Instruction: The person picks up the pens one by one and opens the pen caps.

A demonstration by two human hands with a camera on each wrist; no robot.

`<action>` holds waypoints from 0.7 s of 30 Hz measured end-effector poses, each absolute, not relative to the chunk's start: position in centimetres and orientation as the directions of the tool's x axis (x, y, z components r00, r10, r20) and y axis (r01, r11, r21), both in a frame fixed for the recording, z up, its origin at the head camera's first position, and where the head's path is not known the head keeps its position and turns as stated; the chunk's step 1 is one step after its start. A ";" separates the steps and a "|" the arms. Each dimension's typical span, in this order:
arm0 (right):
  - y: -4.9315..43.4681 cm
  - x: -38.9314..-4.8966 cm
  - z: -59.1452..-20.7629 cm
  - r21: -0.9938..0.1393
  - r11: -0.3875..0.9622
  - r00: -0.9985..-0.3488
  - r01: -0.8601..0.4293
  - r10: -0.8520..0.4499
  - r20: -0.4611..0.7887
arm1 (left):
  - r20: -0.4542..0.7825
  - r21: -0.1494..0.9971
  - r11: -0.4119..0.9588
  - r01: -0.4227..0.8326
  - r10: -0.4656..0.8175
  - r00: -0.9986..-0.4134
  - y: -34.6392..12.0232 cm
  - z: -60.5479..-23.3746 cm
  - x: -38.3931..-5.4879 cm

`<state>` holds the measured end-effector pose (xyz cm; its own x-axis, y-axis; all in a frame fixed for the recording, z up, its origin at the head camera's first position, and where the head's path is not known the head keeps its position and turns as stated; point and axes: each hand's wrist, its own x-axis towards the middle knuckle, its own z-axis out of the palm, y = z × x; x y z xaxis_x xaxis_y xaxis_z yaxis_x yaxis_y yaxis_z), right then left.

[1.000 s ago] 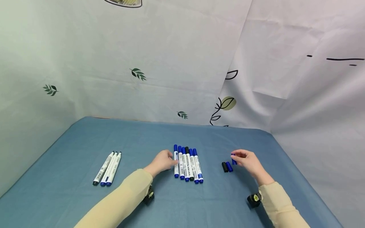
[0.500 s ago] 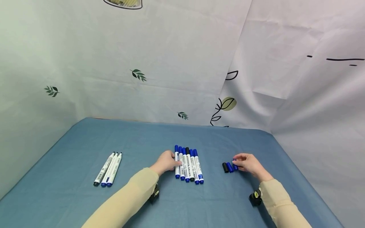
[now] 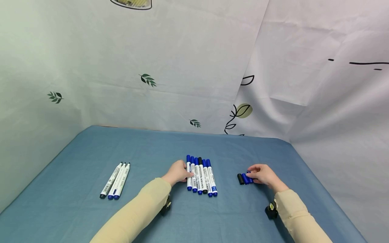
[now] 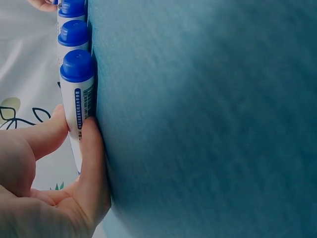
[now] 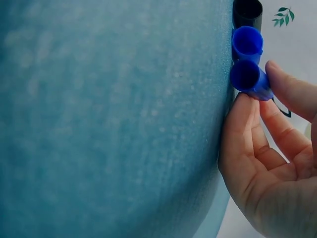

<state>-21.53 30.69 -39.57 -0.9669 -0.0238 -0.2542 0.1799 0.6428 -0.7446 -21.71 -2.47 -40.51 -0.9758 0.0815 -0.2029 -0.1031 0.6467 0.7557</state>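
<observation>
In the head view, a row of several capped white markers [image 3: 200,179] lies side by side, mostly with blue ends. My left hand [image 3: 177,172] pinches the leftmost blue-ended marker [image 4: 74,96] between thumb and finger, as the left wrist view shows. Farther right, my right hand [image 3: 265,175] pinches a blue marker cap [image 5: 257,87] between thumb and fingers. That cap lies close beside another blue cap [image 5: 249,42], with a black cap [image 5: 247,14] beyond it. Both blue caps show their hollow ends in the right wrist view.
Three white markers without caps lie at the left: one with a black end [image 3: 110,180] and two with blue ends, the nearer right one [image 3: 122,182] among them. A blue cloth [image 3: 152,145] covers the table. Pale printed fabric [image 3: 194,84] hangs behind.
My right hand has lowered the blue cap to the table, next to the other two caps. My left hand has shifted slightly right and now grips the leftmost marker of the row.
</observation>
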 end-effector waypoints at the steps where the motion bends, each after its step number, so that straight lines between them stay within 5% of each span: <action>1: 30.7 -21.6 -39.6 -0.741 0.646 -0.967 0.182 -0.021 -0.255 | -0.207 0.759 0.642 -0.109 0.080 -0.975 -2.5 -40.5 -21.7; 21: 30.3 -22.2 -39.5 -0.693 0.681 -0.951 0.237 0.016 -0.309 | -0.238 0.780 0.610 -0.140 0.083 -0.968 -2.7 -40.2 -21.7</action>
<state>-22.24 30.25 -39.53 -0.9509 0.0163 -0.3089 0.2369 0.6805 -0.6934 -21.68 -2.71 -40.20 -0.9677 0.0825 -0.2384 -0.1402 0.6097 0.7801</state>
